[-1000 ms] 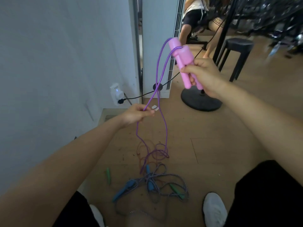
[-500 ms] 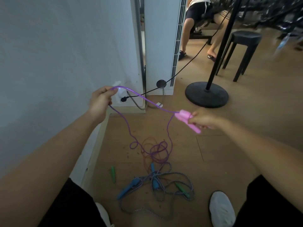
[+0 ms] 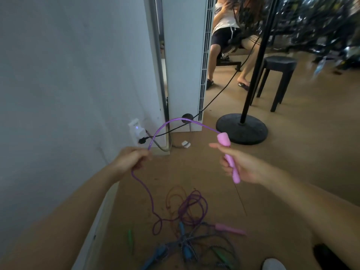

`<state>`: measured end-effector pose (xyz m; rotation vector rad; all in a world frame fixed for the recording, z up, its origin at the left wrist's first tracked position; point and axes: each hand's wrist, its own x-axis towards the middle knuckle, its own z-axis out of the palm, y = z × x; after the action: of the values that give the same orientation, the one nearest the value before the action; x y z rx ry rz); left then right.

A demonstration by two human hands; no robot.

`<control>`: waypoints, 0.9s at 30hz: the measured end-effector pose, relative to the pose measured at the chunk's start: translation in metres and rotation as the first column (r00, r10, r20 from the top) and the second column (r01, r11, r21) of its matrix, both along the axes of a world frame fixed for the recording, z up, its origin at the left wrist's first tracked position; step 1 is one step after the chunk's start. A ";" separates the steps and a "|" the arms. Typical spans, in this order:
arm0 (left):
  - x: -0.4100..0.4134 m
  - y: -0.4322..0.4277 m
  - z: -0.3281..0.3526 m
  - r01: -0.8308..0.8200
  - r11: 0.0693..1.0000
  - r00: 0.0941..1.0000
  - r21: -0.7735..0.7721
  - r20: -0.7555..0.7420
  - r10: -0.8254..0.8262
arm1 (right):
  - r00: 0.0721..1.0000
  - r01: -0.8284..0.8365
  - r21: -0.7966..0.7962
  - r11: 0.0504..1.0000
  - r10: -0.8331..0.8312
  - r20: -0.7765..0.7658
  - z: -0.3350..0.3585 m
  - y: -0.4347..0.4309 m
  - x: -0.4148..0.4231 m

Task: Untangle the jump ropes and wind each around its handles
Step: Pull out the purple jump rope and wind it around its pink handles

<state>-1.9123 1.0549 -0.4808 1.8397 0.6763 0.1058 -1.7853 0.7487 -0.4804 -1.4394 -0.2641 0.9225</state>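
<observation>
Against the pale wall (image 3: 58, 75) at left, a white plug adapter (image 3: 136, 130) shows a small blue light. Low on the wooden floor (image 3: 292, 152), a green handle (image 3: 130, 237) lies a little apart from the heap of ropes. Above it, the person's left hand (image 3: 130, 159) has its fingers curled round the purple jump rope (image 3: 176, 119), pinching the cord where it bends. From that grip the rope arcs up and across to a pink handle (image 3: 227, 151), while its other length drops to the floor and loops into a tangle (image 3: 194, 209) with a thin orange cord (image 3: 171, 195) and a braided rope (image 3: 190, 243). A blue handle (image 3: 182, 228) sits within the knot; a second pink handle (image 3: 229, 228), blurred, lies at its right edge. The right hand (image 3: 239, 164) grasps the raised pink handle round its middle, thumb stretched out, rope end uppermost. Behind it stands a black pole on a round base (image 3: 251, 133), with a black stool (image 3: 280, 63) beyond. A white shoe (image 3: 272, 265) shows at the bottom edge.
</observation>
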 end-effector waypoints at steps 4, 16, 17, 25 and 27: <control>-0.015 -0.001 -0.007 0.387 0.922 0.898 0.031 -0.242 -0.368 | 1.000 -0.023 0.065 0.998 0.023 0.001 0.013 -0.001 -0.002; -0.002 -0.071 0.005 0.289 0.949 0.906 -0.123 0.357 -0.229 | 0.931 -0.312 -0.063 0.948 0.318 0.180 0.008 0.020 -0.032; -0.002 -0.073 0.007 0.312 0.943 0.894 -0.120 0.373 -0.248 | 0.918 -0.330 -0.088 0.940 0.341 0.202 0.008 0.021 -0.034; -0.005 -0.069 0.017 0.396 0.918 0.866 -0.022 0.342 -0.365 | 0.936 -0.321 -0.106 0.941 0.333 0.118 0.001 0.031 -0.041; -0.005 -0.068 0.020 0.388 0.916 0.874 -0.105 0.356 -0.330 | 0.928 -0.371 -0.052 0.927 0.372 0.002 -0.002 0.032 -0.043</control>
<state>-1.9174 0.9865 -0.4606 1.6942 0.0945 0.1037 -1.8281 0.7805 -0.4827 -1.4681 -0.5393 1.2354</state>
